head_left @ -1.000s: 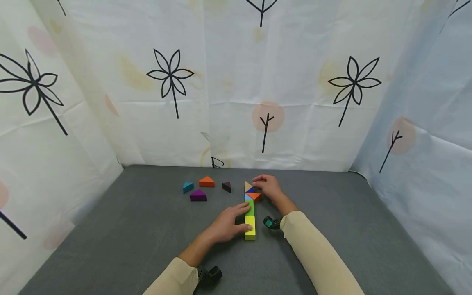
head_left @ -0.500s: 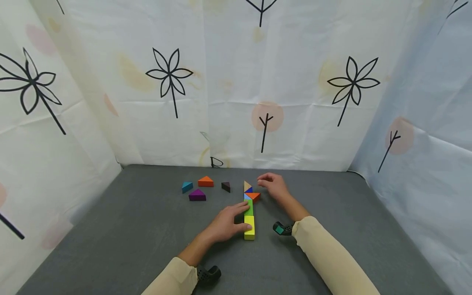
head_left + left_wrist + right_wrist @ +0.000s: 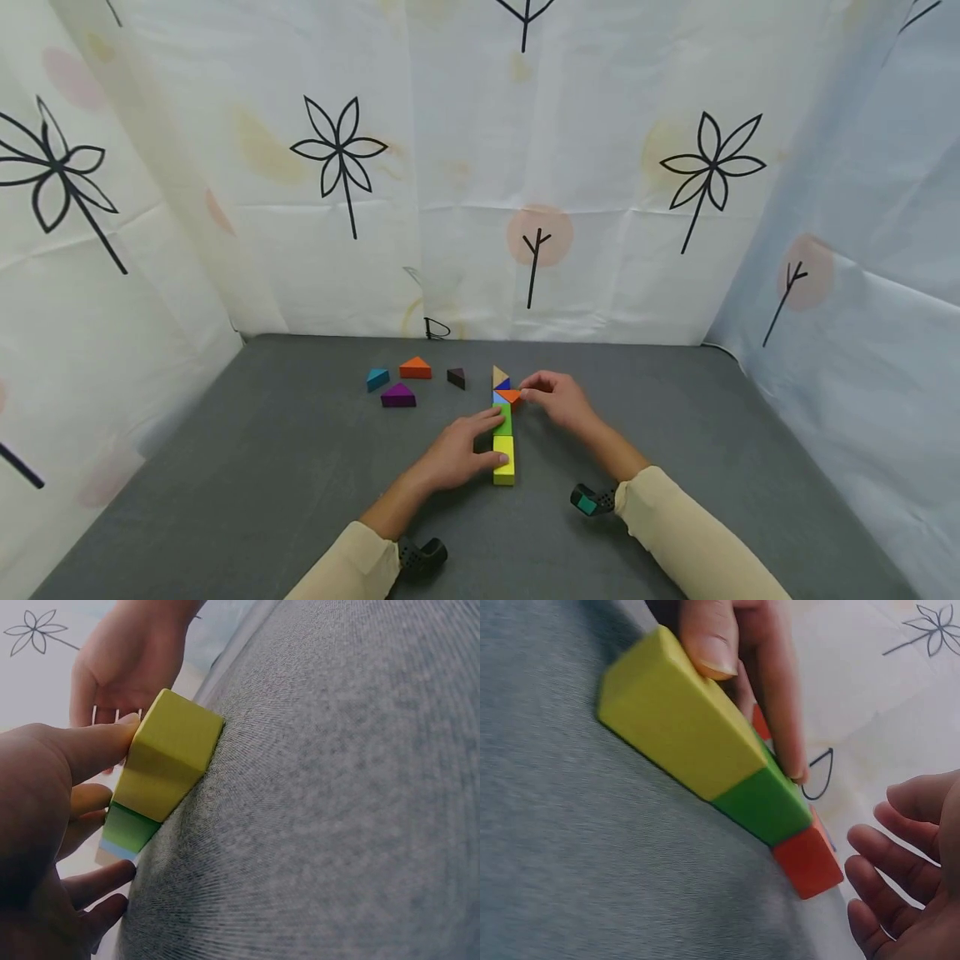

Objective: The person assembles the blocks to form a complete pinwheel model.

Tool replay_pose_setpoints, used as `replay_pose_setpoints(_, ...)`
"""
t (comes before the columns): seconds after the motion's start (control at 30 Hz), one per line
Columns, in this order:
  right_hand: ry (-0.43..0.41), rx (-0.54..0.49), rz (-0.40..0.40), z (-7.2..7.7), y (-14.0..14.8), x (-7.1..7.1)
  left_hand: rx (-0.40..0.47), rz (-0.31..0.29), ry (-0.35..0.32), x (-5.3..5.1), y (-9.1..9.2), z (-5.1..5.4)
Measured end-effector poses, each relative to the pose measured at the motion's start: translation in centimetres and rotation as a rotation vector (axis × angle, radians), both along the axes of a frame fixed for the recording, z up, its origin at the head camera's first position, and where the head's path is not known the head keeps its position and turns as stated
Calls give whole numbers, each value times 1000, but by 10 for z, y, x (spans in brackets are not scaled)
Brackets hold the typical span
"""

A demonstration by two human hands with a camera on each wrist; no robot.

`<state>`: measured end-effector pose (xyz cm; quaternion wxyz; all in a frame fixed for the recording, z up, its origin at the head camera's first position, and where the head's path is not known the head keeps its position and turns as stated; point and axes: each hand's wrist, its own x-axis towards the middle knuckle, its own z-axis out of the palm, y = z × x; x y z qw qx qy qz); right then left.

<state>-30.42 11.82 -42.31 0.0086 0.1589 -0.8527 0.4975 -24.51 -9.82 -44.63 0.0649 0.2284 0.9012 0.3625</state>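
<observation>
Parted in grip, resting with left hand [image 3: 453, 457] on 1 yellow block [image 3: 504, 454] and 1 green block [image 3: 505, 423]. Parted too with right hand [image 3: 561, 400], beside 1 orange triangle [image 3: 511, 396]; unclear whether touching. Lined up from mid-tabletop [image 3: 262, 467] toward far edge: these 3 plus 1 light blue piece [image 3: 498, 399], 1 dark blue piece [image 3: 504, 385], 1 tan piece [image 3: 498, 377]. Toward left edge: 4 loose wedges [image 3: 398, 398], teal, orange, purple, brown. Hidden from left wrist view, plain in right wrist view: orange triangle.

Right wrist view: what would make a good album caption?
Left hand resting on a yellow block and a green block, right hand close to an orange block.
</observation>
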Motion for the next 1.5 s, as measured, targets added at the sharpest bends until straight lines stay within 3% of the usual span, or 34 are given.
replay_pose_setpoints(0.37,4,43,105,-8,0,16,-2,-1,19,-1,1,0)
replay_pose_setpoints(0.53,-36,76,166,-10,0,26,3,3,18,-2,2,0)
replay_pose_setpoints(0.73,-39,140,193,-10,-5,40,58,-5,27,-4,-3,2)
replay_pose_setpoints(0.83,-20,184,204,-11,-7,44,86,20,29,-6,-6,3)
replay_pose_setpoints(1.1,-1,210,204,-15,-10,44,116,73,121,-17,-21,9)
replay_pose_setpoints(1.3,-5,217,194,-17,-9,44,-2,159,209,-29,-29,11)
replay_pose_setpoints(1.5,-7,207,195,-21,-7,45,-157,203,356,-50,-37,13)
